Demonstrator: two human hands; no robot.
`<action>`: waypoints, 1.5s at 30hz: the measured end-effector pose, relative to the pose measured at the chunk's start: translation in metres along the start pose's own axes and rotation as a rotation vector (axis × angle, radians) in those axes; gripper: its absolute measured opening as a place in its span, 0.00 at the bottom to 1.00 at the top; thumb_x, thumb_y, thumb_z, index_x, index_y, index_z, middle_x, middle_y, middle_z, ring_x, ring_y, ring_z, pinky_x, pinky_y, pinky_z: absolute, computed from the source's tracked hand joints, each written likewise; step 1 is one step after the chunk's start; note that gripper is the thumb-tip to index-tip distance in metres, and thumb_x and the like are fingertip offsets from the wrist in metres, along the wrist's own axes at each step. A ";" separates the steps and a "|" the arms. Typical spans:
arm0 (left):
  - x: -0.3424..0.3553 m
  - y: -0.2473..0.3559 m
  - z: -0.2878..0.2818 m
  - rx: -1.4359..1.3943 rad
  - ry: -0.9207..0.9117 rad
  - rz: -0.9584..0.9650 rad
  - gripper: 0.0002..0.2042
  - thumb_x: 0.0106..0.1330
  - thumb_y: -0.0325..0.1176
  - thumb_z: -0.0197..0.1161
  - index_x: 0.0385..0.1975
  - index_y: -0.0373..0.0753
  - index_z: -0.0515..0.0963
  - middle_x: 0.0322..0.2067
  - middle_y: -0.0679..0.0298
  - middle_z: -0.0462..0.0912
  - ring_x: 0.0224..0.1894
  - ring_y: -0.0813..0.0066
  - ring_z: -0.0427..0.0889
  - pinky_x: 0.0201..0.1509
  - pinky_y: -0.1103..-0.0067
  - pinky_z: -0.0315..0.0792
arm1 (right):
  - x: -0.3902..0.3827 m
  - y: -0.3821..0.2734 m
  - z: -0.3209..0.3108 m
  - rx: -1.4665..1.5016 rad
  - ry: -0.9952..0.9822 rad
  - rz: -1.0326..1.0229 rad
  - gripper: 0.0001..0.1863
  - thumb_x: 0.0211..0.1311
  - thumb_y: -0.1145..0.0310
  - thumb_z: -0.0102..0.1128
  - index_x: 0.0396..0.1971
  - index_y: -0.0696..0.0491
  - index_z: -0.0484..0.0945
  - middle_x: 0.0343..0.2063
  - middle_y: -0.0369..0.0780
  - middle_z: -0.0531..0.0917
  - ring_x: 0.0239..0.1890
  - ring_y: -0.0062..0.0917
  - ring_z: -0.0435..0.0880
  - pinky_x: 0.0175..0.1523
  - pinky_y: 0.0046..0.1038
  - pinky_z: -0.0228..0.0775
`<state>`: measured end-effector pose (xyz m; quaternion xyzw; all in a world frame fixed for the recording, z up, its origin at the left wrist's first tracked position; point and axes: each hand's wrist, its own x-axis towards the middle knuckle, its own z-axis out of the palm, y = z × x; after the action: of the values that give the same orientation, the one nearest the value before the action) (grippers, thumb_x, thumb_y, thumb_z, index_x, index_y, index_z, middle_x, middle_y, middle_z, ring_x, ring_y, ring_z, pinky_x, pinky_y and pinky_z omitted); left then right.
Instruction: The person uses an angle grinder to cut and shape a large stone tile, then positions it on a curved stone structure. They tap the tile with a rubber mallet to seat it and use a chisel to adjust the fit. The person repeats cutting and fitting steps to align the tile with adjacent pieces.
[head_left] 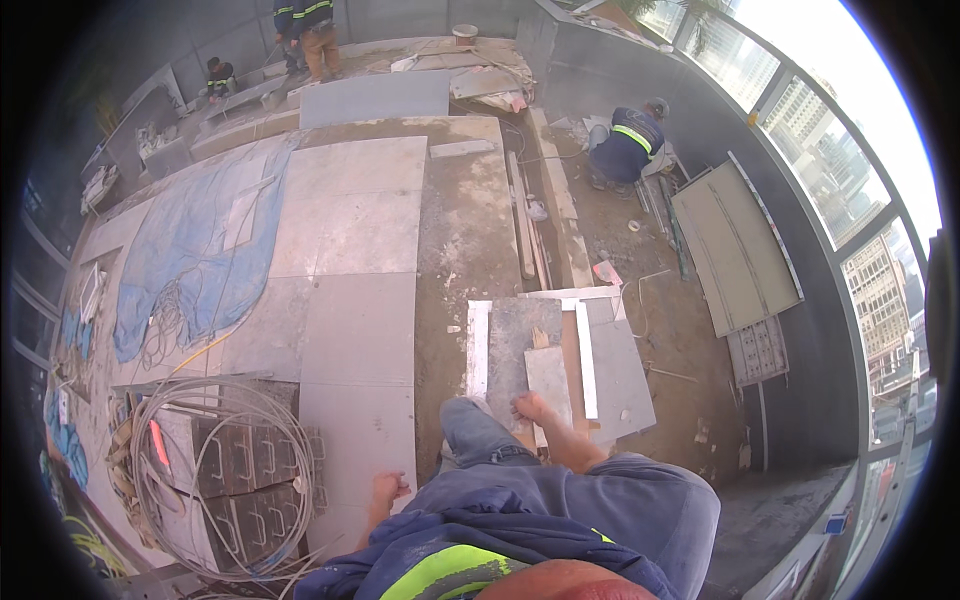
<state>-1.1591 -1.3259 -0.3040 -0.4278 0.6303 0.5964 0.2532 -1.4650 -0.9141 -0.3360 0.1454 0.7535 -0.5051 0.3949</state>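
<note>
I am crouching over a low work surface. Across the lower left edge of a narrow pale board (548,375), my right hand (535,408) has its fingers closed. This board lies on a larger grey panel (507,345), with a small broken piece of wood (541,338) at its far end. White strips (586,362) run along both sides of it. My left hand (388,490) hangs beside my left knee above pale floor sheets (357,395), its fingers loosely bent and apart, with nothing visible in them.
Left of me, coiled cable (150,480) drapes over stacked dark cases (255,470). A blue tarp (200,250) covers part of the floor. At far right a person (628,145) crouches by a wall near a leaning panel (735,250); others stand far left. An open trench (545,200) runs ahead.
</note>
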 end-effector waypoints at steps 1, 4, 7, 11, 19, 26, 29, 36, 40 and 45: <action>-0.001 -0.009 -0.001 0.011 -0.014 -0.036 0.15 0.79 0.33 0.61 0.58 0.40 0.89 0.37 0.54 0.92 0.32 0.65 0.92 0.37 0.67 0.86 | 0.007 -0.011 0.003 -0.001 0.003 0.001 0.16 0.76 0.63 0.62 0.51 0.60 0.87 0.38 0.45 0.91 0.30 0.30 0.90 0.32 0.35 0.84; 0.013 -0.016 0.002 0.077 -0.061 -0.117 0.15 0.78 0.32 0.61 0.58 0.40 0.89 0.37 0.54 0.92 0.33 0.65 0.92 0.38 0.67 0.86 | 0.025 -0.025 -0.010 -0.017 0.022 0.041 0.13 0.75 0.64 0.63 0.47 0.58 0.87 0.37 0.43 0.91 0.29 0.28 0.90 0.30 0.33 0.84; 0.034 -0.002 0.005 0.125 -0.086 -0.158 0.15 0.77 0.31 0.61 0.58 0.40 0.88 0.37 0.55 0.91 0.34 0.64 0.92 0.38 0.66 0.87 | 0.047 -0.029 -0.024 -0.030 0.015 0.136 0.13 0.75 0.63 0.63 0.47 0.57 0.88 0.37 0.42 0.91 0.30 0.29 0.91 0.31 0.35 0.85; 0.076 0.044 0.013 0.161 -0.123 -0.198 0.15 0.76 0.31 0.60 0.58 0.40 0.87 0.38 0.55 0.91 0.35 0.64 0.92 0.39 0.65 0.87 | 0.087 -0.020 -0.057 -0.072 0.032 0.269 0.12 0.74 0.64 0.63 0.46 0.56 0.88 0.36 0.40 0.91 0.32 0.29 0.91 0.33 0.37 0.86; 0.200 0.250 -0.025 -0.100 0.056 -0.196 0.15 0.75 0.29 0.60 0.58 0.40 0.85 0.39 0.55 0.90 0.37 0.62 0.92 0.41 0.63 0.87 | 0.177 -0.132 -0.094 0.114 0.031 0.237 0.10 0.74 0.66 0.62 0.44 0.55 0.88 0.35 0.41 0.90 0.29 0.29 0.88 0.30 0.35 0.84; 0.276 0.471 -0.028 -0.316 0.149 0.205 0.13 0.76 0.28 0.59 0.57 0.39 0.83 0.37 0.59 0.89 0.33 0.66 0.90 0.39 0.68 0.87 | 0.277 -0.255 -0.145 0.090 0.123 0.112 0.17 0.77 0.62 0.59 0.50 0.60 0.87 0.39 0.45 0.93 0.33 0.33 0.93 0.37 0.38 0.89; 0.286 0.499 -0.026 -0.231 0.129 0.163 0.13 0.77 0.29 0.59 0.56 0.38 0.84 0.37 0.59 0.89 0.32 0.67 0.90 0.38 0.69 0.87 | 0.294 -0.326 -0.155 0.098 0.155 -0.019 0.19 0.76 0.59 0.60 0.52 0.58 0.87 0.39 0.45 0.93 0.34 0.32 0.93 0.39 0.37 0.89; 0.303 0.440 -0.035 0.070 0.092 -0.037 0.13 0.78 0.31 0.61 0.57 0.37 0.86 0.40 0.59 0.90 0.35 0.66 0.90 0.41 0.67 0.87 | 0.314 -0.346 -0.172 0.100 0.171 -0.075 0.19 0.75 0.58 0.61 0.53 0.57 0.87 0.36 0.43 0.91 0.33 0.30 0.91 0.36 0.36 0.87; 0.288 0.403 -0.051 -0.255 0.222 -0.179 0.16 0.78 0.33 0.62 0.60 0.38 0.85 0.43 0.58 0.91 0.41 0.64 0.91 0.46 0.60 0.85 | 0.314 -0.256 -0.153 0.185 -0.004 0.274 0.12 0.76 0.62 0.62 0.48 0.54 0.86 0.37 0.41 0.90 0.31 0.27 0.89 0.32 0.34 0.83; 0.257 0.383 -0.031 -0.399 0.335 -0.140 0.16 0.76 0.34 0.62 0.59 0.39 0.86 0.45 0.58 0.91 0.40 0.67 0.92 0.43 0.67 0.86 | 0.340 -0.239 -0.157 -0.090 -0.283 0.524 0.10 0.77 0.64 0.60 0.47 0.53 0.84 0.37 0.41 0.89 0.28 0.28 0.87 0.28 0.32 0.77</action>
<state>-1.6048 -1.4466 -0.3070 -0.6046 0.5022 0.6107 0.0966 -1.9029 -0.9449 -0.4059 0.2452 0.6495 -0.3673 0.6189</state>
